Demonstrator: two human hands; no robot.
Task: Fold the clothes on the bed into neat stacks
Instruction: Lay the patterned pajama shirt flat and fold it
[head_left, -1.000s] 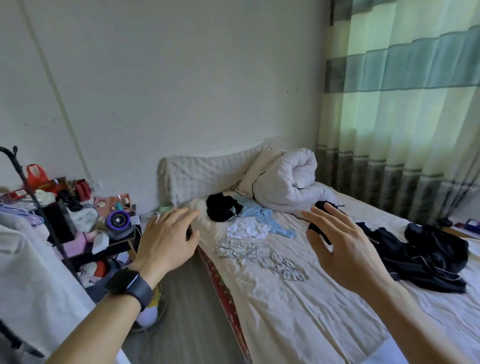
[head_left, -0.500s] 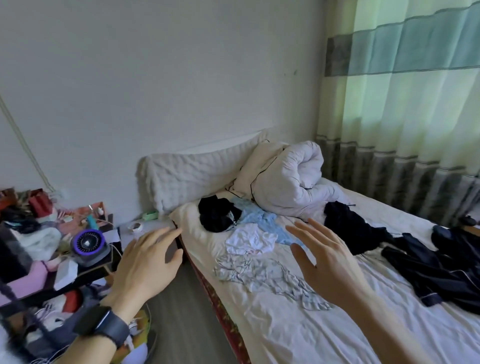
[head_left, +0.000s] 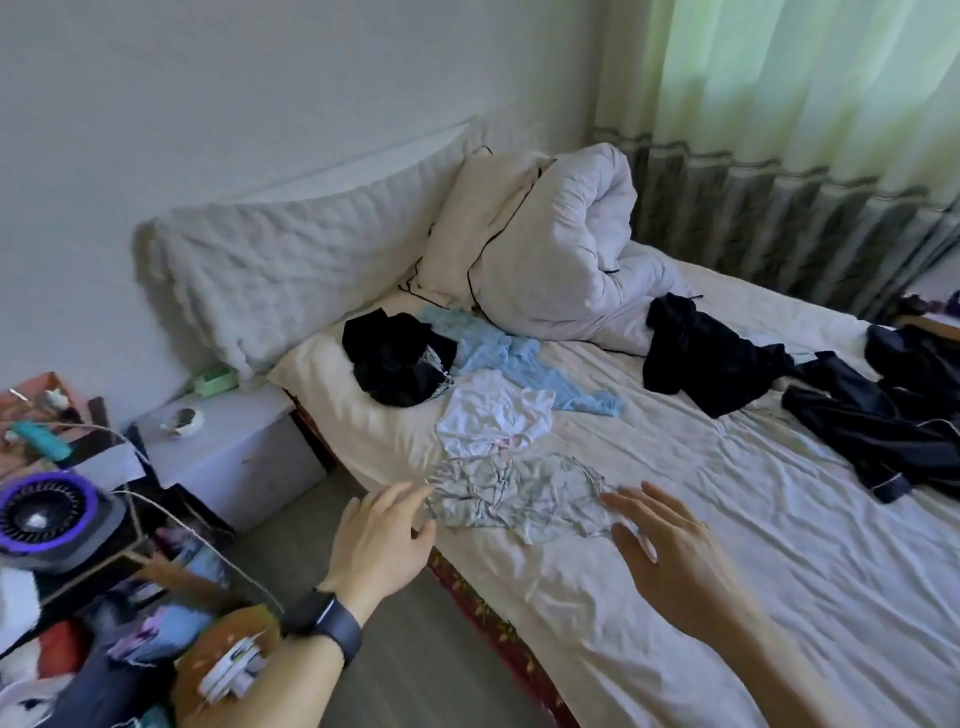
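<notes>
Loose clothes lie scattered on the bed (head_left: 727, 571). A crumpled grey patterned garment (head_left: 519, 493) sits nearest, between my hands. Behind it lie a white garment (head_left: 493, 410), a light blue one (head_left: 519, 364) and a black one (head_left: 395, 364). More black clothes (head_left: 706, 358) and dark navy ones (head_left: 893, 415) lie to the right. My left hand (head_left: 379, 540) hovers with fingers spread at the grey garment's left edge. My right hand (head_left: 670, 551), also spread, is at its right edge. Neither holds anything.
A rolled white duvet (head_left: 561, 244) and a long quilted pillow (head_left: 291, 260) lie at the bed's head. A white nightstand (head_left: 228, 447) stands left of the bed, beside a cluttered shelf with a purple fan (head_left: 47, 514). Curtains (head_left: 805, 104) hang at the right.
The view has tilted down and come closer to the bed. Both hands have dropped and reached forward to the edges of the grey patterned garment.
</notes>
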